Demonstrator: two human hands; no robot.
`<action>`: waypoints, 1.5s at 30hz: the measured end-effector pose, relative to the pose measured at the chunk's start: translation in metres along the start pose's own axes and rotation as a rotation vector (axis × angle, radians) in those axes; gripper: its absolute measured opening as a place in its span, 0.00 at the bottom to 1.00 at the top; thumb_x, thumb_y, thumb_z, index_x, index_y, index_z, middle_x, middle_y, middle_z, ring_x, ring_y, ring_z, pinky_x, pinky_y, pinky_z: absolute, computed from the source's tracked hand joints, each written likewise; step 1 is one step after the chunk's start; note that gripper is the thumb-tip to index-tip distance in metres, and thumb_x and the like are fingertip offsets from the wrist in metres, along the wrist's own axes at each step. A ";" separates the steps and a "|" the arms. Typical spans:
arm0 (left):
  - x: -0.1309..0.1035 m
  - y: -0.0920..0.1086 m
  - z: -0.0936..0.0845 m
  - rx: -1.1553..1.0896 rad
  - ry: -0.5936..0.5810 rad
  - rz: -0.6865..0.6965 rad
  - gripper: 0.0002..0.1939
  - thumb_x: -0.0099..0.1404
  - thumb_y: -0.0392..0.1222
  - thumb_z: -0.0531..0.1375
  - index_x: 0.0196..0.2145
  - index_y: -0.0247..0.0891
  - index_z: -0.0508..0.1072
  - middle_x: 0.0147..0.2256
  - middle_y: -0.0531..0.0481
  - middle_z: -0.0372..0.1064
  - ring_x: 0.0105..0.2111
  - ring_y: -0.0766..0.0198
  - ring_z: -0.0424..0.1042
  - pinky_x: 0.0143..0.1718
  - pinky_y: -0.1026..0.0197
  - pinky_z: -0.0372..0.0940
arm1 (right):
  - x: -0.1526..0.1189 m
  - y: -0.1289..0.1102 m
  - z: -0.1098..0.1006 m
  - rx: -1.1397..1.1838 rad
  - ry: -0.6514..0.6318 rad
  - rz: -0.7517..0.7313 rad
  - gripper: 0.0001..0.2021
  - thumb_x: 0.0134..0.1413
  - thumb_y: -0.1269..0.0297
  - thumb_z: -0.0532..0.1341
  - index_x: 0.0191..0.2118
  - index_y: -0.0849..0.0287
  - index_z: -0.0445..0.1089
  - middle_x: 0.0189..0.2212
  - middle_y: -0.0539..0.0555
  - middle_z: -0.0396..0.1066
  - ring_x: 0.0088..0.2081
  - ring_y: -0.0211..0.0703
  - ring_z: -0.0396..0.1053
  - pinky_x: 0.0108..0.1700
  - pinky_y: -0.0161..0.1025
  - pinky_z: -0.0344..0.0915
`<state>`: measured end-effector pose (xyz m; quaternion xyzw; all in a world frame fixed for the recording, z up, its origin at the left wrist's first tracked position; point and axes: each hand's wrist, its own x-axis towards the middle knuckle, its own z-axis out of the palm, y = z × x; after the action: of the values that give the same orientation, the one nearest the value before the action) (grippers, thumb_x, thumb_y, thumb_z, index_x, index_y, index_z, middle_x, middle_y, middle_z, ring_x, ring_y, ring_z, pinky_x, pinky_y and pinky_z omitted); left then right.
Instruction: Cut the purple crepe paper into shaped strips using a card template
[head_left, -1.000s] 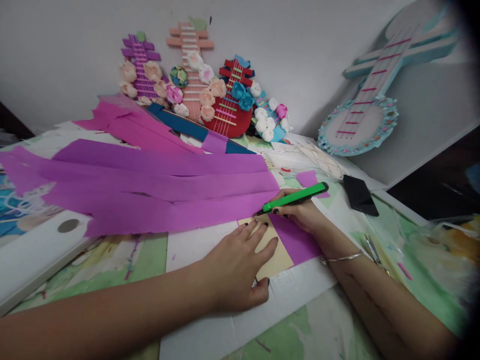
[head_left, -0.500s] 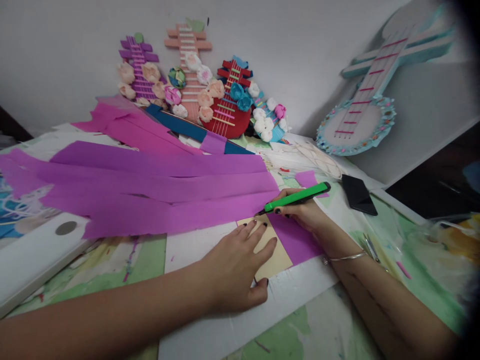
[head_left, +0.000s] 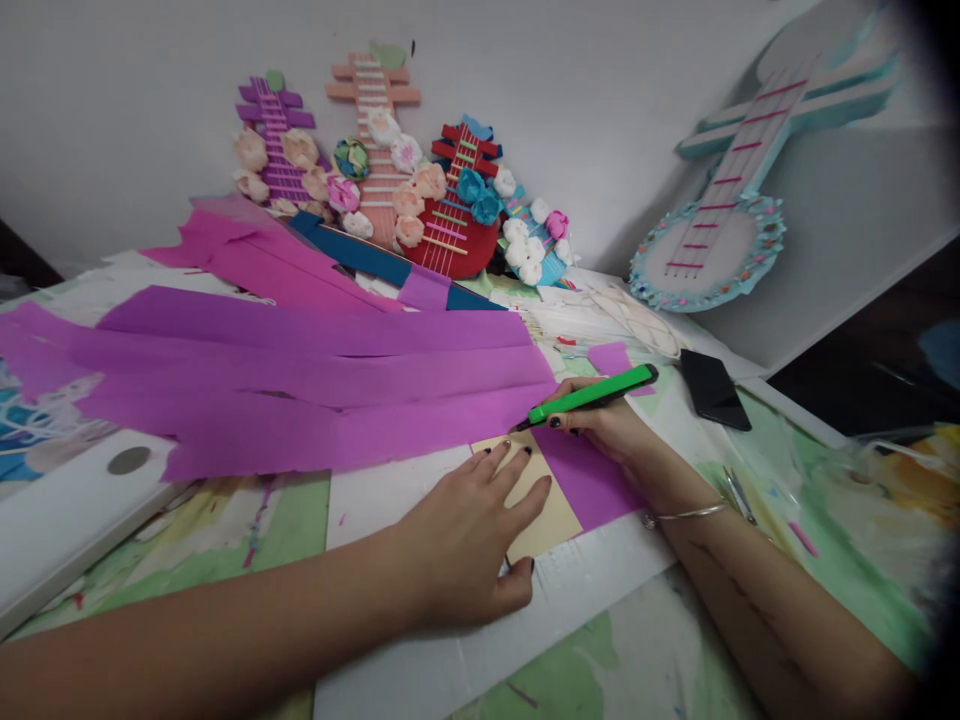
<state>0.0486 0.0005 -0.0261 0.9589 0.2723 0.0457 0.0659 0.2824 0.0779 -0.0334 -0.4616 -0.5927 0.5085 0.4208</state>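
Observation:
My left hand [head_left: 469,535] lies with fingers spread on a pale yellow card [head_left: 551,520], pressing it against the work surface. In my right hand [head_left: 600,425] is a green utility knife [head_left: 596,394], its tip at the card's top edge near my left fingertips. Purple crepe paper [head_left: 300,375] stretches out to the left in long strips, and a piece of purple paper [head_left: 589,480] shows beside and under the card. Beneath it all is a white board [head_left: 397,500].
Flower-trimmed model string instruments, including a red one [head_left: 457,240], lean on the wall. A pale blue one [head_left: 712,240] stands at the right. A black phone [head_left: 715,390], scissors [head_left: 739,495] and a white box-like object [head_left: 82,515] lie around the board. Pink crepe paper [head_left: 247,250] is behind.
Almost nothing differs. The whole view has shifted very slightly; both hands, the knife and the card keep their places relative to each other.

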 end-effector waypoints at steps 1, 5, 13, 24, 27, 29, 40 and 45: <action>0.000 0.000 0.000 -0.001 -0.003 0.000 0.36 0.64 0.52 0.52 0.65 0.33 0.52 0.64 0.29 0.45 0.65 0.40 0.44 0.61 0.45 0.48 | 0.000 0.000 -0.001 0.006 0.003 0.000 0.10 0.34 0.67 0.74 0.26 0.61 0.74 0.20 0.50 0.71 0.22 0.34 0.62 0.23 0.33 0.52; 0.000 0.000 0.001 -0.001 -0.001 -0.002 0.36 0.64 0.53 0.52 0.65 0.34 0.52 0.64 0.31 0.46 0.64 0.40 0.45 0.61 0.44 0.49 | 0.000 0.000 0.000 0.013 0.003 -0.001 0.10 0.34 0.67 0.74 0.25 0.61 0.74 0.20 0.50 0.71 0.21 0.34 0.61 0.22 0.33 0.51; 0.000 0.000 0.001 -0.001 0.010 0.002 0.36 0.64 0.53 0.51 0.65 0.33 0.52 0.64 0.29 0.47 0.64 0.39 0.45 0.61 0.44 0.49 | -0.001 0.002 0.001 0.050 0.006 -0.005 0.10 0.34 0.67 0.74 0.26 0.59 0.74 0.22 0.50 0.72 0.23 0.35 0.62 0.24 0.34 0.55; 0.000 0.001 0.001 0.007 -0.015 -0.011 0.36 0.64 0.53 0.52 0.65 0.35 0.50 0.65 0.32 0.44 0.65 0.41 0.44 0.62 0.45 0.48 | 0.000 0.002 0.000 -0.024 -0.022 -0.050 0.11 0.35 0.66 0.74 0.28 0.60 0.74 0.30 0.53 0.77 0.27 0.38 0.68 0.27 0.35 0.60; 0.000 0.003 -0.006 -0.003 -0.061 -0.017 0.36 0.64 0.52 0.52 0.65 0.34 0.50 0.65 0.32 0.44 0.65 0.41 0.44 0.62 0.45 0.48 | 0.001 0.003 -0.001 -0.028 -0.037 -0.057 0.11 0.36 0.67 0.74 0.28 0.60 0.74 0.29 0.53 0.77 0.26 0.36 0.68 0.25 0.34 0.60; 0.000 0.003 -0.010 -0.010 -0.083 -0.018 0.35 0.64 0.51 0.51 0.65 0.33 0.51 0.65 0.31 0.43 0.65 0.40 0.43 0.62 0.45 0.48 | 0.001 0.002 -0.001 -0.034 -0.048 -0.054 0.10 0.36 0.67 0.73 0.28 0.59 0.74 0.28 0.52 0.77 0.25 0.35 0.67 0.25 0.33 0.60; 0.000 0.002 -0.008 -0.005 -0.070 -0.017 0.36 0.64 0.52 0.51 0.65 0.34 0.50 0.66 0.33 0.43 0.65 0.41 0.43 0.62 0.45 0.48 | 0.000 0.001 -0.004 -0.023 -0.027 -0.017 0.11 0.34 0.67 0.74 0.27 0.60 0.73 0.27 0.53 0.76 0.23 0.35 0.65 0.23 0.33 0.59; 0.000 0.001 -0.003 -0.002 -0.039 -0.010 0.36 0.64 0.52 0.51 0.65 0.33 0.50 0.65 0.32 0.44 0.65 0.39 0.43 0.62 0.45 0.47 | 0.000 0.001 -0.006 -0.026 -0.008 -0.003 0.11 0.34 0.68 0.73 0.26 0.60 0.73 0.27 0.53 0.76 0.23 0.34 0.64 0.23 0.33 0.57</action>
<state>0.0484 -0.0004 -0.0228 0.9582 0.2757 0.0267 0.0723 0.2883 0.0791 -0.0337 -0.4640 -0.6017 0.5020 0.4131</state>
